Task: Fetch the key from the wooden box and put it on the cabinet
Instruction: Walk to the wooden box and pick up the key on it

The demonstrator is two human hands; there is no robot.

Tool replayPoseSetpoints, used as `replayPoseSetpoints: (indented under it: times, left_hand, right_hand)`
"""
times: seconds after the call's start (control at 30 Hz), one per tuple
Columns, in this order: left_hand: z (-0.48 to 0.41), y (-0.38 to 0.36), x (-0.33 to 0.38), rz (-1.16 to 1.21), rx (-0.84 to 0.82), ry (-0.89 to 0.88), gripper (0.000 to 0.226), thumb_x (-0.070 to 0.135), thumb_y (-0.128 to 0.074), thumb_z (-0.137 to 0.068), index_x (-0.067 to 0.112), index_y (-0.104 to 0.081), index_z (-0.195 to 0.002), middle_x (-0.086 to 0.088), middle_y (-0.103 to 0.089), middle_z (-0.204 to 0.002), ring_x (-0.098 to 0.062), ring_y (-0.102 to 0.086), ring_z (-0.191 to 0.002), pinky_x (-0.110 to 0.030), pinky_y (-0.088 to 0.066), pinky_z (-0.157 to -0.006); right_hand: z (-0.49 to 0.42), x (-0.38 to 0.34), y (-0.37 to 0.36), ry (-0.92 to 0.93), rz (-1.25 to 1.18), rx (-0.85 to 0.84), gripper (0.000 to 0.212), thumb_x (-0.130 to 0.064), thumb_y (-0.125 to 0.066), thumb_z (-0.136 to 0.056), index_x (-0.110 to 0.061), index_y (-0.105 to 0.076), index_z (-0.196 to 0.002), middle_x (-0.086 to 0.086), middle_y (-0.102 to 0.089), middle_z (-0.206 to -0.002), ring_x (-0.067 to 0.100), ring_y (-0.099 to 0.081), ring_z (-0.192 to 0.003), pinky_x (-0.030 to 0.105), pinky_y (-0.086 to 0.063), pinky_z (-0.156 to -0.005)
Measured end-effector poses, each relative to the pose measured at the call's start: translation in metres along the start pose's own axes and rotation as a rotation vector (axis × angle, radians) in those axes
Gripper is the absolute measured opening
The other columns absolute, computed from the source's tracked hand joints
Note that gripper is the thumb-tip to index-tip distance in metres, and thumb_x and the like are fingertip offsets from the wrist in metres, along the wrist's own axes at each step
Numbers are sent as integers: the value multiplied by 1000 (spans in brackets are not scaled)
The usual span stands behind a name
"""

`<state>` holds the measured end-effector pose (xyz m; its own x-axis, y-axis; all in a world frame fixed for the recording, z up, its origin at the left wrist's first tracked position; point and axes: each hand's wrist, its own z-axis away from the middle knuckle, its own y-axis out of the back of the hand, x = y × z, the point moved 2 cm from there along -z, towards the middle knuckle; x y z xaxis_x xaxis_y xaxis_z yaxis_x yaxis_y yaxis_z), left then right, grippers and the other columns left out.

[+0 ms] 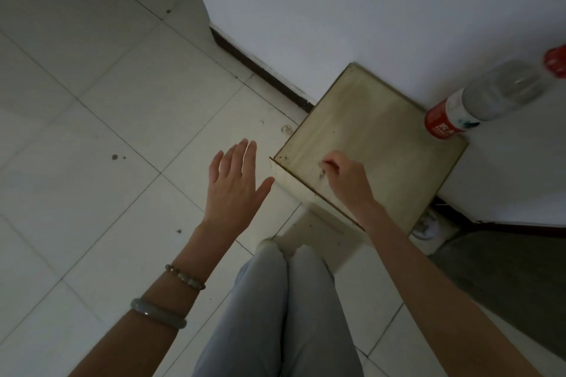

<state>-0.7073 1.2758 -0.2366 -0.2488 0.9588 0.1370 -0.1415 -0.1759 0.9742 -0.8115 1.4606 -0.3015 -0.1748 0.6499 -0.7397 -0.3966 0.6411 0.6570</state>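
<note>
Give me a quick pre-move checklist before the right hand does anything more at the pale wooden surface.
1. Right hand at the pale wooden surface: ok, fingertips pinched near its front-left part.
2. Small dark key in the pinch: cannot tell, only a small dark object shows at the fingertips.
3. Left hand out of the way: ok, open and spread over the white tiled floor, off the wood.
4. Clear plastic bottle with red cap and label: ok, lying on the white ledge at the far corner, away from the hand.
5. Box or cabinet: cannot tell.
</note>
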Motion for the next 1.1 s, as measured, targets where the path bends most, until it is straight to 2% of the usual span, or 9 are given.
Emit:
replayPoseSetpoints:
  times: [0.07, 0.13, 0.27, 0.37, 0.67, 0.77, 0.9, 1.0, 1.1]
  left_hand:
    - [15, 30, 2, 10, 17, 21, 68, 48, -39, -92, 3, -27, -141, -19, -35, -147, -35, -32, -134, -50, -18, -114]
    - [31, 61, 4, 4, 32, 47, 68, 49, -38, -92, 3, -26, -141, -18, -34, -147, -34, -31, -134, -49, -17, -114]
    - [63, 123, 8, 2, 77, 104, 69, 51, -32, -91, 4, -26, -141, -19, -35, -146, -34, -32, -134, -50, -18, -113]
    - [88, 165, 8, 9, 140, 146, 70, 52, -30, -91, 2, -28, -140, -20, -36, -145, -36, -33, -133, -51, -20, -113]
    - [157, 205, 8, 40, 229, 316, 71, 52, -31, -90, 2, -29, -140, -20, -38, -145, -36, -34, -133, -51, -21, -112]
    - [172, 201, 4, 54, 226, 369, 70, 52, -32, -90, 1, -32, -139, -21, -40, -143, -36, -36, -131, -52, -23, -111]
    - [190, 197, -7, 77, 229, 455, 70, 54, -28, -92, 1, -35, -137, -21, -43, -140, -37, -40, -129, -52, -26, -109]
    - [199, 198, -24, 90, 233, 502, 71, 53, -24, -90, 0, -39, -134, -21, -47, -137, -37, -43, -126, -52, -30, -107]
    - [197, 204, -51, 91, 249, 540, 74, 55, -20, -90, -1, -40, -133, -22, -48, -136, -37, -45, -125, -51, -29, -107]
  right_hand:
    - [11, -37, 19, 67, -42, -23, 11, -5, -53, -90, -6, -57, -80, 14, -63, -66, 27, -62, -57, 39, -55, -53]
    - [23, -75, 39, 80, -165, -30, 7, -5, -55, -89, -6, -59, -84, 10, -67, -73, 20, -66, -67, 32, -58, -63]
    - [46, -147, 79, 33, -476, -85, 15, -7, -56, -88, -19, -61, -81, 2, -68, -81, 14, -68, -79, 31, -58, -77]
    - [63, -199, 105, 76, -601, -176, 21, -6, -52, -88, -23, -60, -79, 13, -68, -89, 20, -67, -85, 28, -57, -78]
    - [90, -282, 129, 323, -484, -305, 13, -5, -44, -93, -9, -54, -85, 4, -62, -73, 19, -67, -72, 43, -59, -73]
    - [93, -291, 119, 329, -508, -381, 14, -3, -44, -93, -8, -54, -85, 6, -61, -71, 20, -67, -69, 40, -59, -72]
    - [92, -302, 101, 293, -441, -432, 13, -5, -47, -92, -10, -59, -88, 13, -65, -86, 23, -68, -76, 41, -61, -65]
    - [87, -320, 82, 243, -465, -511, 13, -4, -49, -91, -7, -61, -88, 11, -64, -80, 26, -68, -71, 43, -60, -64]
    - [76, -342, 61, 260, -439, -583, 11, -5, -51, -91, -7, -61, -87, 14, -65, -74, 25, -68, -67, 34, -60, -59]
